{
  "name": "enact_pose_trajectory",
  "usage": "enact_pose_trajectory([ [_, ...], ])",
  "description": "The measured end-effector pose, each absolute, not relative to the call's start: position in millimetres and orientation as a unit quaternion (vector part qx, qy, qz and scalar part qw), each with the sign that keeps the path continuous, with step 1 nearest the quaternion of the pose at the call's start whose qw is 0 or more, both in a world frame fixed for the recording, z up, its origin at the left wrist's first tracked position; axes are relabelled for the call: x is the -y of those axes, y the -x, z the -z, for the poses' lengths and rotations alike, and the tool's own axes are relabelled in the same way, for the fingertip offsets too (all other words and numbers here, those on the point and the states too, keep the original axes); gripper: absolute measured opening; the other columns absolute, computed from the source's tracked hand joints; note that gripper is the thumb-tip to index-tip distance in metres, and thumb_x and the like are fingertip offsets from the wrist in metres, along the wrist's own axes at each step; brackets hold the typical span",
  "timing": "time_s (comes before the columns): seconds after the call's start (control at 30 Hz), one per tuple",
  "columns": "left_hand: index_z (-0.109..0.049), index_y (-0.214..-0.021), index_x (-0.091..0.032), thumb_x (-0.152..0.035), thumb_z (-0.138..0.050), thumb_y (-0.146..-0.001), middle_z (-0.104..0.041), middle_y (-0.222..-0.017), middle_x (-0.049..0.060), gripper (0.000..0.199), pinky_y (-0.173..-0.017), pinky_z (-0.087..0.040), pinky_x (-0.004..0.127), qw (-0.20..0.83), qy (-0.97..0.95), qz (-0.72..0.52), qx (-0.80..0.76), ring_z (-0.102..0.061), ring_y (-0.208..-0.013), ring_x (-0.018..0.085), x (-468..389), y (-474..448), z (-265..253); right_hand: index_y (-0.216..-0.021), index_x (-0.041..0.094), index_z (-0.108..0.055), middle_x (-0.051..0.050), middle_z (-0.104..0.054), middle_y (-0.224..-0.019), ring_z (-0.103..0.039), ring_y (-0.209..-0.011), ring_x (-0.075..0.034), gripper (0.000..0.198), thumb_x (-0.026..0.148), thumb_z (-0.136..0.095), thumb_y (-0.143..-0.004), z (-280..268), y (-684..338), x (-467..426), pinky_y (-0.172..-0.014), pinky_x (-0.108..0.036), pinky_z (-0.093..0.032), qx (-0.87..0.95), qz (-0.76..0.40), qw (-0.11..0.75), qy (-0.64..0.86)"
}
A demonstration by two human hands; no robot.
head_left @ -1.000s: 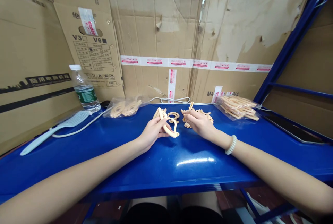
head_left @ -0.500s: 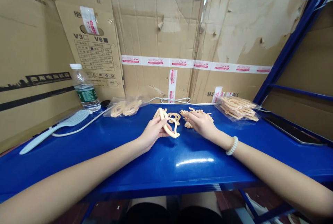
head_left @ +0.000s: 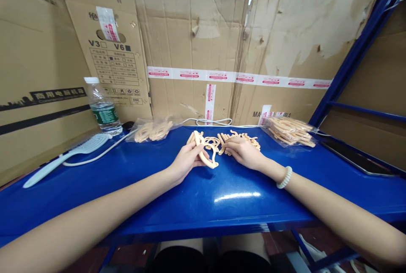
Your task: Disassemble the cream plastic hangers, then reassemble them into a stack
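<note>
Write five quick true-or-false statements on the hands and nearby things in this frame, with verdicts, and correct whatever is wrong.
1. The left hand holds a pale curved piece. True.
2. The right hand grips a bottle. False: the right hand is at the heap of pieces.
3. A bracelet is on the right wrist. True.
4. The bottle lies on its side. False: it stands upright.
5. The bottle is near the hairbrush. True.

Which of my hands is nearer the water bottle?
Left. Your left hand, holding a pale curved piece, is to the right of the water bottle and closer to you; your right hand is farther right, at the pile of pale pieces.
</note>
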State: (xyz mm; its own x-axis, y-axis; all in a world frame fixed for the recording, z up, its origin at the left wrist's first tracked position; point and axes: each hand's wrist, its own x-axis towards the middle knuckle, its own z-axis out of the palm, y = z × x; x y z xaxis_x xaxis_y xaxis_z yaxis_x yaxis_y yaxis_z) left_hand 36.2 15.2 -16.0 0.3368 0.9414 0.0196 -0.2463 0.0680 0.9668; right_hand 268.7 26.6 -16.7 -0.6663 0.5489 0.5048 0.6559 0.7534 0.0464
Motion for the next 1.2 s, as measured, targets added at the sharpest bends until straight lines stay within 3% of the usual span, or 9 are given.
enact_pose_trajectory([
  [0.17,-0.058,-0.084,-0.013,-0.026,-0.059,-0.091,-0.066,-0.065,0.004,0.015,-0.064,-0.059,0.031,0.642,-0.51,-0.458,-0.343,-0.068,-0.061,0.017,-15,-36,16,-0.099,0.019,-0.068,-0.01,-0.07,-0.097,-0.06,-0.102,-0.025,0.023,0.018,-0.045,-0.096,13,-266,-20,-0.095,-0.046,-0.044,0.91,0.124,0.216,0.33],
  [0.33,-0.059,-0.087,-0.012,-0.026,-0.058,-0.092,-0.065,-0.067,0.003,0.014,-0.066,-0.059,0.033,0.637,-0.52,-0.457,-0.34,-0.068,-0.062,0.017,-16,-35,16,-0.099,0.019,-0.068,-0.01,-0.07,-0.094,-0.06,-0.099,-0.026,0.023,0.019,-0.046,-0.096,13,-267,-21,-0.091,-0.046,-0.045,0.903,0.136,0.214,0.348],
  [0.57,-0.064,-0.091,-0.012,-0.025,-0.062,-0.09,-0.063,-0.075,0.001,0.013,-0.067,-0.06,0.033,0.627,-0.535,-0.453,-0.34,-0.067,-0.062,0.015,-15,-36,18,-0.129,0.018,-0.053,-0.014,-0.062,-0.119,-0.055,-0.109,-0.027,0.035,0.021,-0.047,-0.094,7,-249,5,-0.093,-0.047,-0.045,0.911,0.152,0.247,0.294],
  [0.8,-0.064,-0.085,-0.013,-0.033,-0.066,-0.087,-0.063,-0.074,0.001,0.021,-0.062,-0.059,0.03,0.616,-0.553,-0.445,-0.341,-0.065,-0.059,0.014,-15,-35,18,-0.097,0.017,-0.065,-0.016,-0.058,-0.118,-0.054,-0.106,-0.029,0.017,0.019,-0.049,-0.091,8,-242,14,-0.091,-0.049,-0.045,0.921,0.177,0.239,0.254],
  [0.87,-0.064,-0.083,-0.013,-0.036,-0.068,-0.085,-0.062,-0.072,0.001,0.023,-0.06,-0.059,0.028,0.611,-0.561,-0.442,-0.342,-0.065,-0.058,0.014,-15,-35,18,-0.092,0.019,-0.065,-0.015,-0.056,-0.121,-0.055,-0.108,-0.029,0.014,0.019,-0.051,-0.089,8,-245,14,-0.094,-0.051,-0.045,0.919,0.135,0.26,0.265],
  [0.97,-0.066,-0.084,-0.014,-0.039,-0.071,-0.082,-0.062,-0.071,0.0,0.026,-0.058,-0.058,0.028,0.6,-0.572,-0.441,-0.344,-0.065,-0.058,0.015,-14,-35,18,-0.1,0.021,-0.066,-0.015,-0.051,-0.131,-0.049,-0.122,-0.03,0.017,0.019,-0.056,-0.086,6,-247,15,-0.102,-0.054,-0.04,0.896,0.021,0.325,0.302],
  [1.1,-0.07,-0.081,-0.014,-0.037,-0.072,-0.08,-0.063,-0.068,0.001,0.023,-0.055,-0.057,0.026,0.579,-0.59,-0.441,-0.351,-0.064,-0.055,0.015,-16,-34,17,-0.117,0.026,-0.065,-0.01,-0.046,-0.146,-0.039,-0.137,-0.029,0.029,0.026,-0.06,-0.088,2,-246,15,-0.109,-0.053,-0.036,0.841,-0.212,0.382,0.318],
  [1.2,-0.073,-0.08,-0.014,-0.034,-0.073,-0.079,-0.065,-0.067,0.001,0.019,-0.052,-0.054,0.024,0.561,-0.601,-0.442,-0.359,-0.064,-0.052,0.014,-18,-33,16,-0.122,0.028,-0.064,-0.008,-0.052,-0.143,-0.045,-0.134,-0.028,0.034,0.03,-0.061,-0.088,0,-247,12,-0.108,-0.051,-0.039,0.778,-0.365,0.407,0.309],
])
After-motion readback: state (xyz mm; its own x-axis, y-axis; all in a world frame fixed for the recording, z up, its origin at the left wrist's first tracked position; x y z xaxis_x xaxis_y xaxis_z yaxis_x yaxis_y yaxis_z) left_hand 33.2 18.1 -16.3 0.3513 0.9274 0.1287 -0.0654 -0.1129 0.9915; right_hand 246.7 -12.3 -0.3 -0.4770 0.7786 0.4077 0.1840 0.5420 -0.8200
